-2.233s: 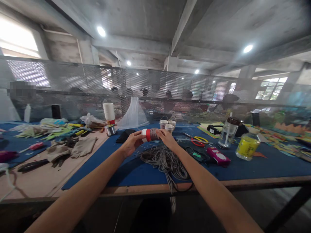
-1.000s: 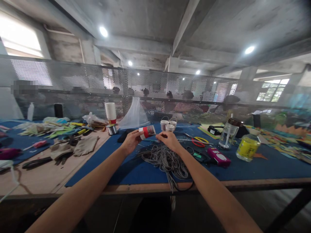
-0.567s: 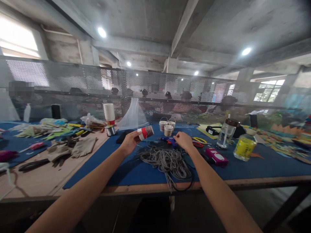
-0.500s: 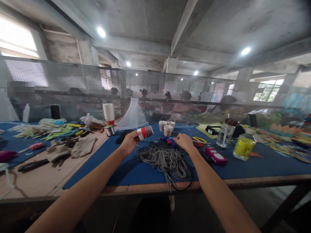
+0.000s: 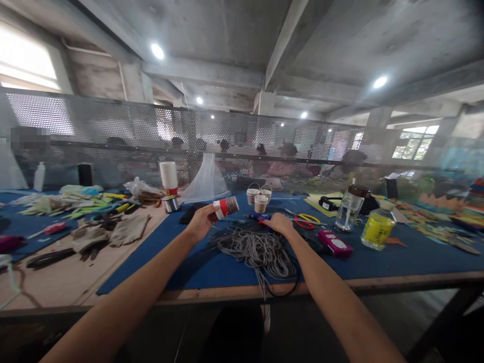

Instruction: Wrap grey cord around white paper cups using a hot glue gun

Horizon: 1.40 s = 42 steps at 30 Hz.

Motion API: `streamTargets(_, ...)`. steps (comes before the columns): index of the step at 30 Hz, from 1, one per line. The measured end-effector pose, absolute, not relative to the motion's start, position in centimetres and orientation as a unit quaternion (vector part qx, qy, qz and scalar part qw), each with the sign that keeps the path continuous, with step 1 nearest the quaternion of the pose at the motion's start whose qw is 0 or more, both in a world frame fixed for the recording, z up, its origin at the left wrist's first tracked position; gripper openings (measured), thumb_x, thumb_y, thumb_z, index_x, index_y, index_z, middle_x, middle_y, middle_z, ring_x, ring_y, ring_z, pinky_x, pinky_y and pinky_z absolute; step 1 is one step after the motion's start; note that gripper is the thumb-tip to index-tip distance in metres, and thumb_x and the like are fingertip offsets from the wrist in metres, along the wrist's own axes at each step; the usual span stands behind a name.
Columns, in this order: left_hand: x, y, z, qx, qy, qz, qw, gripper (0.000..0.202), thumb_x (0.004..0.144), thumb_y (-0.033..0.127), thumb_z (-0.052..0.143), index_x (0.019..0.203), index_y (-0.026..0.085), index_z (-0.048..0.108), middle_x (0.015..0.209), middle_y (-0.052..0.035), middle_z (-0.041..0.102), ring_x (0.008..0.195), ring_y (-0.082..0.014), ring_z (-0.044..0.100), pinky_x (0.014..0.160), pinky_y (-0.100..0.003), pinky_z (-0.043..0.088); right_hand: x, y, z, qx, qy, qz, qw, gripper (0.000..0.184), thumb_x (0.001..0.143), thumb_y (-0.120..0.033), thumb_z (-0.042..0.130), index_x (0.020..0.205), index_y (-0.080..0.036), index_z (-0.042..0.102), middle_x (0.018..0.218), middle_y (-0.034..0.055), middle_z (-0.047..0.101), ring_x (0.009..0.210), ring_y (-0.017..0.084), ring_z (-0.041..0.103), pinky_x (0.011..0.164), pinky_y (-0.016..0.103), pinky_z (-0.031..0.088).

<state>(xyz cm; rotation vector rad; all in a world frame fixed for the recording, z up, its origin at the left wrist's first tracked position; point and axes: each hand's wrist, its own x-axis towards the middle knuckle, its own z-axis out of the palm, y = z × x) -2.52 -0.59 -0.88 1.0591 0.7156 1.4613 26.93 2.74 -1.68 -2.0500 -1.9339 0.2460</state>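
Observation:
My left hand (image 5: 202, 223) is closed around a red-and-white paper cup (image 5: 226, 207), held tilted on its side above the blue mat. Over the blue hot glue gun (image 5: 257, 217), my right hand (image 5: 279, 224) has its fingers closed around the handle, which they mostly hide; the gun's nose points left. Directly in front of both hands lies a loose heap of grey cord (image 5: 260, 252), with strands hanging over the table edge. Just beyond the glue gun stand three small cups with looped handles, the nearest cup (image 5: 260, 203) wrapped in pale cord.
Scissors (image 5: 308, 221), a purple box (image 5: 335, 244), a glass bottle (image 5: 348, 209) and a yellow-labelled bottle (image 5: 377, 229) are to the right. Stacked paper cups (image 5: 168, 176), a wire spool (image 5: 171, 204) and gloves (image 5: 130, 231) lie left. A perforated metal screen (image 5: 143, 131) stands behind.
My right hand has shifted slightly left and closed over the glue gun's handle, and more of the scissors shows. The left hand and its paper cup have barely moved.

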Motion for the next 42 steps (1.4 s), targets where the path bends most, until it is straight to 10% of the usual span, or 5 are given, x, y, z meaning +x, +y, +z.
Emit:
streamTargets(6,-2.6,-0.5,-0.8,0.443,0.311,0.628,0.56,0.026,0.066,0.023,0.077,0.089,0.01,0.073,0.083,-0.0085,0.073,0.071,-0.0176,0.065,0.066,-0.027,0.051,27.0,2.9,-1.2,-0.651,-0.583,0.307,0.376,0.03,0.074,-0.042,0.069,0.073,-0.012,0.068,0.078,0.0122,0.068,0.086,0.026,0.067,0.066,0.026,0.048)
streamTargets(18,-2.8,-0.3,-1.0,0.424,0.314,0.646,0.551,0.026,0.068,0.023,0.076,0.091,0.011,0.072,0.087,-0.0095,0.074,0.075,-0.0191,0.066,0.069,-0.029,0.05,24.7,0.0,0.7,-0.319,-0.468,0.653,0.502,0.017,0.08,-0.026,0.061,0.093,-0.016,0.063,0.079,0.0019,0.066,0.056,0.008,0.057,0.063,0.023,0.056)
streamTargets(29,-2.5,-0.5,-0.9,0.427,0.324,0.631,0.561,0.031,0.065,0.018,0.079,0.095,0.011,0.073,0.093,-0.0099,0.074,0.078,-0.018,0.067,0.072,-0.027,0.049,21.7,-1.2,0.4,-0.333,-0.665,0.311,0.591,0.025,0.08,-0.035,0.062,0.096,-0.017,0.057,0.069,-0.0022,0.062,0.052,0.01,0.056,0.057,0.024,0.049)
streamTargets(42,-2.3,-0.6,-0.7,0.426,0.336,0.626,0.561,0.034,0.062,0.017,0.081,0.095,0.012,0.073,0.088,-0.0083,0.074,0.076,-0.0169,0.066,0.069,-0.025,0.049,21.3,-2.0,0.1,-0.456,-0.701,0.205,0.509,0.032,0.082,-0.045,0.06,0.093,-0.018,0.071,0.062,0.0023,0.066,0.064,0.021,0.065,0.064,0.03,0.052)
